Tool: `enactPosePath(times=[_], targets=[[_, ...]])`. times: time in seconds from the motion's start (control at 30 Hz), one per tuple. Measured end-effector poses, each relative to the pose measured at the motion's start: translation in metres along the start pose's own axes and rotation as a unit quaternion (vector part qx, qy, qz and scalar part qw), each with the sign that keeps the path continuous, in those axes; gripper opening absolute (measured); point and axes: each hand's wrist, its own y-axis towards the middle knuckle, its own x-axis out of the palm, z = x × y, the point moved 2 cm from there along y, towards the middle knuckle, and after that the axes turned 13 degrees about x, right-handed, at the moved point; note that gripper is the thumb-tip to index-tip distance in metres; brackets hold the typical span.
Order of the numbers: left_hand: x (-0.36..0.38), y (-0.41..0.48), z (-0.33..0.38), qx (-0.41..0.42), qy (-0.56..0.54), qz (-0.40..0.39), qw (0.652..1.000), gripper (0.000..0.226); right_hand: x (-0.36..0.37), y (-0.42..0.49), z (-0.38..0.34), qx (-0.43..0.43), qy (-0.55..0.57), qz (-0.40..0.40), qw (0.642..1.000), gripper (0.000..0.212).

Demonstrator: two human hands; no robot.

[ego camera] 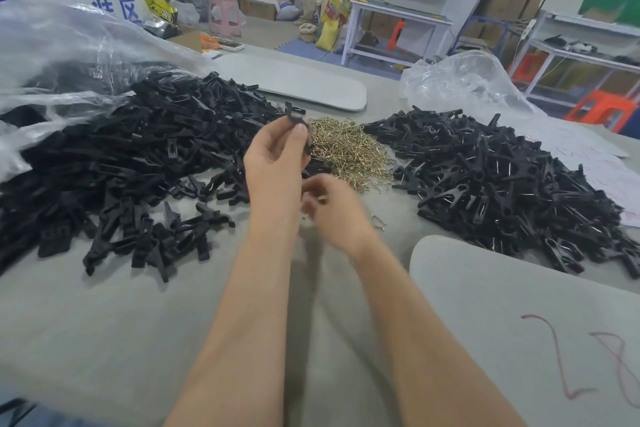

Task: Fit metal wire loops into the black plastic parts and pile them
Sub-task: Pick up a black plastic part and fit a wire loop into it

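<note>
- Black part (295, 117) was pinched at the fingertips of the left hand (273, 163) and raised above the table (138, 322), likely to turn its slot towards a wire.
- Below it the right hand (332, 208) was blurred, fingers curled; whether it pinched a wire I could not tell.
- Brassy wire heap (346, 149) lay between two black heaps, within reach of both hands.
- Spilling from a clear bag (52, 55), the left heap (138, 149) looked like bare stock; the right heap (502, 184) showed metal glints, so it was probably finished pieces.
- One stray loop (379, 221) lay just beside the right hand.
- Blue characters (121, 9), one reading "区", showed at the back; a red "28" (595, 364) was scrawled on a grey board (485, 288).
- Print on a yellow sack (325, 35) was too small to read.
</note>
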Motion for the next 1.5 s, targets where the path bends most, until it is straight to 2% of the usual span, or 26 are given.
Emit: enactPosePath(times=[0.07,0.13,0.2,0.27,0.33,0.4,0.47,0.63,0.8,0.97,1.13,1.23,1.4,1.5], targets=[[0.001,-0.002,-0.015,-0.067,0.054,-0.05,0.995,0.011,-0.037,-0.012,0.0,-0.01,0.064,0.02,0.998,0.023],[0.005,-0.009,-0.028,-0.124,0.131,-0.131,0.975,0.012,-0.064,-0.024,0.004,-0.035,0.115,0.05,0.991,0.026],[0.01,-0.015,-0.038,-0.132,0.218,-0.198,0.946,0.02,-0.072,-0.032,0.01,-0.051,0.09,0.095,0.99,0.028],[0.012,-0.019,-0.04,-0.143,0.23,-0.219,0.937,0.016,-0.069,-0.033,0.015,-0.057,0.084,0.125,0.987,0.027],[0.013,-0.023,-0.041,-0.184,0.174,-0.221,0.942,0.002,-0.067,-0.033,0.016,-0.059,0.097,0.152,0.982,0.02],[0.013,-0.024,-0.04,-0.19,0.155,-0.215,0.945,0.006,-0.064,-0.03,0.018,-0.049,0.144,0.172,0.973,0.015],[0.014,-0.025,-0.041,-0.187,0.146,-0.21,0.948,0.005,-0.061,-0.026,0.02,-0.015,0.204,0.168,0.964,0.023],[0.012,-0.025,-0.042,-0.211,0.137,-0.207,0.945,0.01,-0.062,-0.021,0.025,-0.005,0.234,0.146,0.961,0.023],[0.007,-0.018,-0.047,-0.18,0.186,-0.189,0.947,0.009,-0.065,-0.024,0.024,-0.024,0.215,0.107,0.971,0.047],[0.009,-0.02,-0.049,-0.186,0.144,-0.212,0.949,0.013,-0.065,-0.027,0.019,-0.041,0.181,0.11,0.976,0.031],[0.011,-0.021,-0.048,-0.179,0.155,-0.225,0.945,0.015,-0.065,-0.031,0.013,-0.079,0.098,0.099,0.987,0.042],[0.011,-0.021,-0.048,-0.172,0.157,-0.231,0.945,0.019,-0.064,-0.032,0.013,-0.066,0.112,0.101,0.986,0.045],[0.01,-0.021,-0.049,-0.167,0.156,-0.23,0.946,0.019,-0.064,-0.031,0.014,-0.078,0.131,0.121,0.981,0.03],[0.01,-0.02,-0.049,-0.17,0.148,-0.222,0.949,0.017,-0.065,-0.03,0.014,-0.097,0.113,0.134,0.98,0.03]])
